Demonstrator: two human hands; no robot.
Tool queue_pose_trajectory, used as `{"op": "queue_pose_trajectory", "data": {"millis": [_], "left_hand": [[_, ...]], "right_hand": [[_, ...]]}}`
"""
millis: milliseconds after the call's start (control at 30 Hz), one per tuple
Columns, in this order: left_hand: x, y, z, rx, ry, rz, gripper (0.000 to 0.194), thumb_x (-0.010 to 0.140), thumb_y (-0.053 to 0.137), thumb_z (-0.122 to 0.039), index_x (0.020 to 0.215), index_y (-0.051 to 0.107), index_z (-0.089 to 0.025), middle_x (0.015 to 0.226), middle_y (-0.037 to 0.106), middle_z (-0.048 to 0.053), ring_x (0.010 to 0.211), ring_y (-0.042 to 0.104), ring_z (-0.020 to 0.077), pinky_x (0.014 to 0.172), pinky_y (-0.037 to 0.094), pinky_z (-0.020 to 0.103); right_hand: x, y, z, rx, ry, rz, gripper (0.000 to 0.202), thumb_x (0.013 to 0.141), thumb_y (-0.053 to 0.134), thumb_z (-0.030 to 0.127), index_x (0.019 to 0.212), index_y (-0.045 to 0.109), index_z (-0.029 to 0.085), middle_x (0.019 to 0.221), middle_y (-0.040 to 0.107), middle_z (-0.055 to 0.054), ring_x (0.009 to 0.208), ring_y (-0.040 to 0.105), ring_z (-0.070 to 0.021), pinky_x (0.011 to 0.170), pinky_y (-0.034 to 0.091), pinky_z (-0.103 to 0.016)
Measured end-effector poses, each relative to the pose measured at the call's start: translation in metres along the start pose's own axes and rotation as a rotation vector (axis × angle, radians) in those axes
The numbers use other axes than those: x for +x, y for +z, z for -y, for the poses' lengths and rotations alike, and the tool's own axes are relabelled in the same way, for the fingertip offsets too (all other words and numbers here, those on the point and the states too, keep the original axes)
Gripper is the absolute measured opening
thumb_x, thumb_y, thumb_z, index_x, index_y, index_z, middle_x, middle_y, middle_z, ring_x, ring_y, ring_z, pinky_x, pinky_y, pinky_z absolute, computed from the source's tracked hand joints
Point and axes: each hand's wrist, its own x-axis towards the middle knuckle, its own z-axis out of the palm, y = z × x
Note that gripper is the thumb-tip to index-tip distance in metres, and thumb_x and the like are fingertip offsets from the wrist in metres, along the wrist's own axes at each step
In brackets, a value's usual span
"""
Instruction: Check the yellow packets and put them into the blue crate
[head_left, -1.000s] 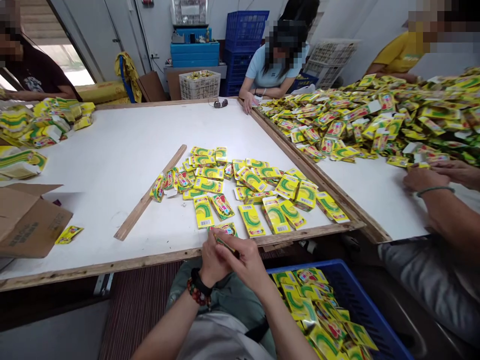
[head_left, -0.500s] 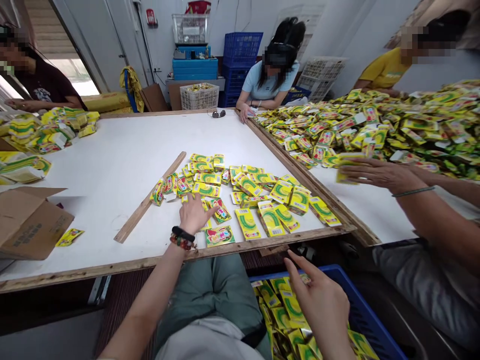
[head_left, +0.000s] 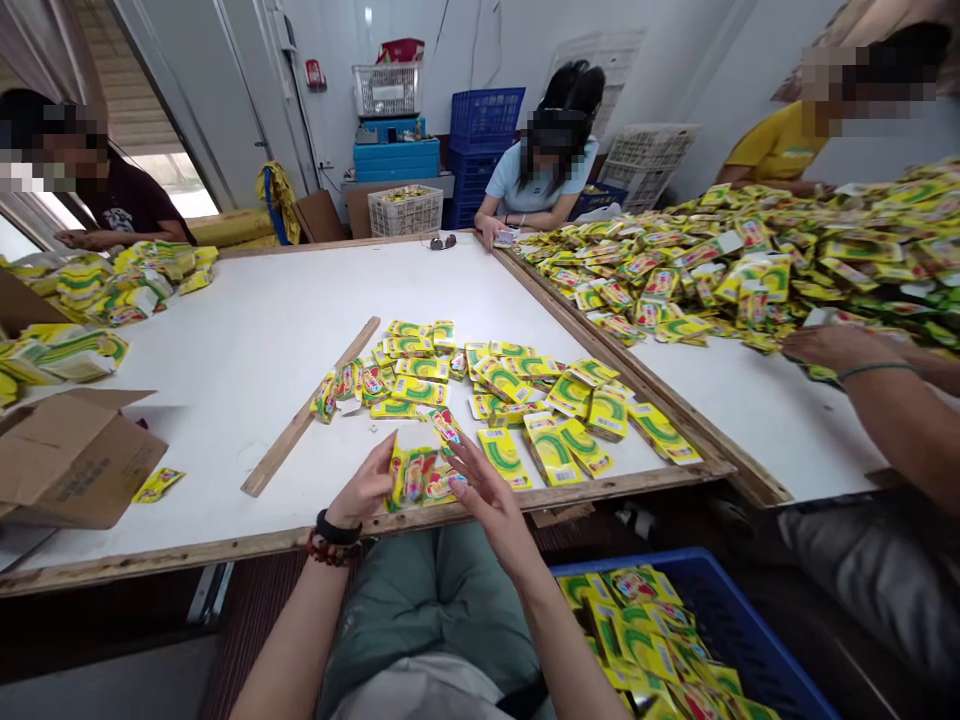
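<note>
White table (head_left: 285,300), barcoded yellow boxes (head_left: 504,456), brand unreadable; left hand (head_left: 365,488) around one blurred box (head_left: 406,475), right hand (head_left: 491,505) wide beside it.

Yellow-green printed box (head_left: 409,476) in the left hand (head_left: 363,488)

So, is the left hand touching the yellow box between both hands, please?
Touching: the head view shows the left hand holding the yellow box by its edge.

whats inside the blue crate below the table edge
Yellow-and-green packets, heaped loosely, show in the blue crate. The upper packets hide its floor and whatever lies deeper; the right forearm covers part of its left side.
</note>
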Motion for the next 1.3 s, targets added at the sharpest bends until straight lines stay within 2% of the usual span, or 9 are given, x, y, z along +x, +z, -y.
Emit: {"op": "queue_pose_trajectory", "data": {"millis": [100, 167, 300, 400, 500, 700, 900, 1133, 1300], "left_hand": [[-0.006, 0.027, 0.007, -0.216, 0.008, 0.06, 0.067, 0.063, 0.047, -0.019, 0.129, 0.041, -0.022, 0.112, 0.065, 0.009, 0.095, 0.067, 0.0246, 0.074, 0.057, 0.036], [-0.007, 0.045, 0.016, -0.207, 0.033, -0.09, 0.07, 0.07, 0.045, -0.017, 0.138, 0.027, -0.023, 0.111, 0.065, 0.009, 0.091, 0.068, 0.0208, 0.075, 0.056, 0.035], [-0.015, 0.071, 0.033, 0.152, 0.193, -0.392, 0.066, 0.08, 0.049, -0.019, 0.141, 0.023, -0.018, 0.134, 0.05, 0.016, 0.121, 0.054, 0.024, 0.101, 0.045, 0.042], [-0.02, 0.084, 0.04, 0.429, 0.239, -0.433, 0.076, 0.074, 0.061, -0.025, 0.141, 0.027, -0.017, 0.144, 0.038, 0.02, 0.132, 0.043, 0.0303, 0.105, 0.042, 0.046], [-0.021, 0.094, 0.045, 0.538, 0.197, -0.437, 0.087, 0.069, 0.068, -0.03, 0.142, 0.023, -0.019, 0.138, 0.045, 0.019, 0.121, 0.054, 0.0316, 0.094, 0.051, 0.045], [-0.012, 0.099, 0.059, 0.623, 0.442, -0.597, 0.081, 0.062, 0.068, -0.025, 0.131, 0.027, -0.017, 0.121, 0.054, 0.017, 0.109, 0.061, 0.0295, 0.087, 0.053, 0.044], [-0.006, 0.093, 0.052, 0.616, 0.48, -0.455, 0.067, 0.066, 0.064, -0.029, 0.124, 0.031, -0.02, 0.118, 0.059, 0.014, 0.105, 0.063, 0.0274, 0.084, 0.054, 0.043], [-0.007, 0.093, 0.046, 0.58, 0.448, -0.415, 0.044, 0.069, 0.061, -0.023, 0.103, 0.033, -0.023, 0.13, 0.054, 0.018, 0.111, 0.061, 0.0273, 0.083, 0.053, 0.043], [-0.006, 0.092, 0.046, 0.505, 0.492, -0.411, 0.057, 0.069, 0.061, -0.02, 0.116, 0.029, -0.019, 0.138, 0.045, 0.024, 0.115, 0.058, 0.0278, 0.093, 0.049, 0.046]], "right_hand": [[0.01, 0.009, -0.005, 0.064, 0.0, 0.068, 0.045, 0.075, 0.072, 0.042, 0.116, 0.059, 0.026, 0.115, 0.069, -0.006, 0.101, 0.067, -0.0224, 0.084, 0.054, -0.034], [0.012, 0.011, -0.012, 0.042, -0.007, 0.015, 0.034, 0.078, 0.07, 0.039, 0.106, 0.057, 0.024, 0.097, 0.073, -0.004, 0.087, 0.069, -0.0197, 0.075, 0.055, -0.03], [0.005, 0.013, -0.02, 0.015, -0.012, -0.109, 0.035, 0.078, 0.069, 0.04, 0.104, 0.053, 0.023, 0.087, 0.073, -0.003, 0.082, 0.069, -0.0201, 0.076, 0.056, -0.032], [0.001, 0.012, -0.014, -0.084, 0.017, -0.166, 0.049, 0.079, 0.067, 0.044, 0.12, 0.056, 0.02, 0.081, 0.072, -0.002, 0.081, 0.069, -0.0208, 0.076, 0.056, -0.034], [0.001, 0.008, -0.005, -0.161, 0.032, -0.178, 0.047, 0.08, 0.063, 0.05, 0.114, 0.067, 0.017, 0.085, 0.074, -0.005, 0.086, 0.067, -0.0233, 0.082, 0.054, -0.038], [0.007, 0.003, 0.003, 0.189, 0.222, -0.117, 0.041, 0.067, 0.077, 0.042, 0.102, 0.073, 0.022, 0.095, 0.074, -0.004, 0.086, 0.067, -0.023, 0.083, 0.053, -0.036], [0.012, 0.008, 0.003, 0.144, 0.243, -0.147, 0.064, 0.058, 0.084, 0.036, 0.116, 0.063, 0.021, 0.082, 0.072, -0.001, 0.073, 0.067, -0.0187, 0.07, 0.055, -0.03], [0.005, -0.001, -0.002, 0.29, 0.291, -0.016, 0.06, 0.07, 0.075, 0.048, 0.125, 0.062, 0.026, 0.109, 0.072, -0.005, 0.099, 0.068, -0.0244, 0.094, 0.05, -0.041], [0.001, 0.003, -0.003, -0.027, 0.108, -0.037, 0.045, 0.077, 0.07, 0.044, 0.117, 0.068, 0.024, 0.114, 0.071, -0.006, 0.109, 0.064, -0.0293, 0.101, 0.044, -0.05]]}}
